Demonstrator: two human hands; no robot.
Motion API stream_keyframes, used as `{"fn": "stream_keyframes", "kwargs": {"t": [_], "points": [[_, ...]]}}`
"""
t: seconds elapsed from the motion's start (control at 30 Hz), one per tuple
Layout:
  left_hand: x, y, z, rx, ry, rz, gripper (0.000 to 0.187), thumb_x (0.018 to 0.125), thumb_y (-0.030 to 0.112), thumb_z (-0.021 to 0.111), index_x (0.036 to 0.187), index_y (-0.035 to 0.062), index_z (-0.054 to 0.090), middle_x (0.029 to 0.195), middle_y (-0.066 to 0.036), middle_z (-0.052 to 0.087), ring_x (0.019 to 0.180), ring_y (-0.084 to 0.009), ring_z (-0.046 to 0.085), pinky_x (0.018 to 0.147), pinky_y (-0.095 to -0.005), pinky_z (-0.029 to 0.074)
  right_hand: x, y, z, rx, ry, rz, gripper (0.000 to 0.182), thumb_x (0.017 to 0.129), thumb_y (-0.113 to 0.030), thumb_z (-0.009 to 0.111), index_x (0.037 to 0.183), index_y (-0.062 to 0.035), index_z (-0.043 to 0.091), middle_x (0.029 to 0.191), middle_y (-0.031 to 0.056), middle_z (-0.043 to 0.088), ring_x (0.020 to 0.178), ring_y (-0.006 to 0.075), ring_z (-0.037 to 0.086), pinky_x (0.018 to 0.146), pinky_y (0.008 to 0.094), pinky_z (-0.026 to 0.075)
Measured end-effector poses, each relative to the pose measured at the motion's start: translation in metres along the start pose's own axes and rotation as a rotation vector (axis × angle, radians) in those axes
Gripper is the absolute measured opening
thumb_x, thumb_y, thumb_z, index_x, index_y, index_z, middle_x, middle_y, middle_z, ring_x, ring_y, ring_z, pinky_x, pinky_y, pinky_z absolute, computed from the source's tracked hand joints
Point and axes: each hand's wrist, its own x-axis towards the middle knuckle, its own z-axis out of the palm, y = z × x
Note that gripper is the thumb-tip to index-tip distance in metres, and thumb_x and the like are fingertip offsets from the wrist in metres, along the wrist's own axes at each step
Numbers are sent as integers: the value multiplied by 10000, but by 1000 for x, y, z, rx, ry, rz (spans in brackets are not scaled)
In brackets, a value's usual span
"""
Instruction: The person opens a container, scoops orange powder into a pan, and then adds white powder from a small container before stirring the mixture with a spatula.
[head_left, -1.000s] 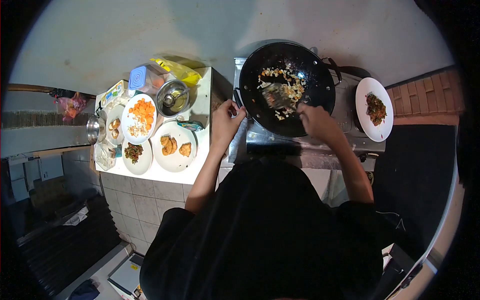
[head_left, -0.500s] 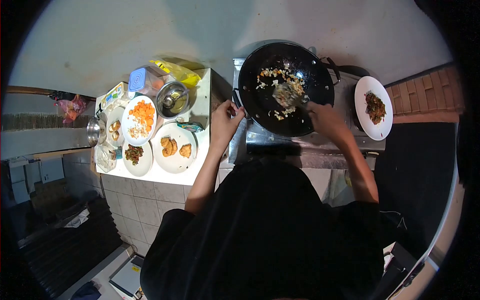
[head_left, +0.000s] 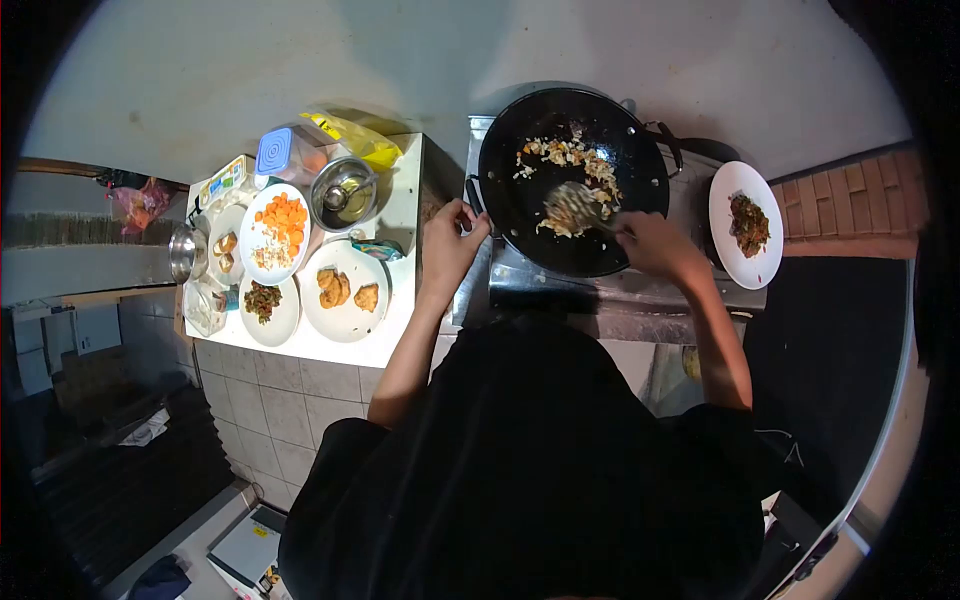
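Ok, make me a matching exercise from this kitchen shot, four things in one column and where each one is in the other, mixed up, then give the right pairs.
Things:
1. spatula
2. carrot slices
3. left hand
4. plate of dark cooked food

Places:
A. on the wok's side handle
B. right of the stove, by the brick ledge
C. inside the wok, among the chopped food
D. on a white plate on the tiled counter

Pairs: 1-C, 2-D, 3-A, 4-B
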Motion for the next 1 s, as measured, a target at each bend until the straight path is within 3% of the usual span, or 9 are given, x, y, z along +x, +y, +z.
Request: {"fn": "stream_keyframes", "kwargs": {"t": [0.13, 0.27, 0.33, 0.43, 0.57, 0.77, 0.83, 0.9, 1.0], "points": [[1, 2, 0, -7, -12, -12, 243, 862, 175, 732, 795, -17, 598, 638, -60, 576, 568, -97, 500, 559, -270, 415, 13, 3, 12, 110, 169, 9, 188, 902, -118, 567, 1025, -38, 684, 906, 277, 680, 921, 452, 660, 820, 516, 522], [0, 1, -1, 16, -19, -33, 241, 861, 174, 730, 788, -13, 597, 628, -62, 573, 560, -96, 498, 552, -275, 415, 0, 10, 15, 121, 47, -63, 203, 909, -117, 567, 1056, -41, 685, 908, 280, 679, 915, 450, 662, 824, 518, 517], [1, 2, 1, 13, -24, -39, 241, 861, 175, 729, 787, -11, 596, 622, -62, 570, 556, -96, 497, 549, -277, 414, 10, 8, 19, 121, 222, -108, 207, 909, -111, 574, 1064, -36, 690, 909, 286, 678, 905, 456, 662, 830, 524, 516], [1, 0, -2, 17, -22, -17, 242, 862, 177, 728, 785, -10, 595, 612, -63, 566, 554, -97, 499, 547, -277, 416, 14, 1, 6, 119, 262, -70, 198, 898, -104, 587, 1044, -27, 697, 920, 291, 679, 899, 461, 665, 835, 531, 517], [1, 3, -1, 25, -29, -17, 238, 860, 182, 731, 799, -6, 598, 616, -62, 569, 553, -94, 496, 546, -276, 414, 30, -4, 0, 155, 242, -167, 192, 895, -107, 589, 1029, -28, 703, 923, 288, 682, 906, 459, 666, 835, 533, 522], [0, 1, -1, -10, 1, -11, 238, 858, 181, 737, 798, 1, 593, 604, -47, 557, 554, -81, 492, 533, -267, 395, 9, 10, 2, 9, 40, -12, 200, 895, -107, 589, 1042, -23, 696, 912, 287, 684, 922, 452, 667, 834, 512, 529], [0, 0, 2, -3, 3, -18, 242, 860, 180, 735, 789, 1, 590, 604, -49, 554, 551, -79, 485, 528, -268, 390, 20, 13, 13, 169, 97, -166, 206, 901, -97, 560, 1041, -25, 693, 915, 291, 681, 916, 465, 663, 833, 518, 527], [0, 1, 0, 15, -28, -27, 246, 860, 180, 735, 785, -3, 589, 608, -54, 562, 548, -83, 488, 529, -269, 395, 23, 13, 16, 205, 146, -146, 205, 917, -132, 555, 1030, -24, 688, 936, 281, 685, 927, 469, 660, 839, 513, 524], [2, 3, -4, 22, -41, -15, 243, 861, 177, 731, 800, -11, 591, 618, -58, 565, 547, -88, 490, 530, -274, 400, 2, 4, 7, 11, 115, 88, 187, 915, -139, 587, 1003, -13, 692, 946, 291, 679, 951, 462, 658, 861, 520, 513]]}}
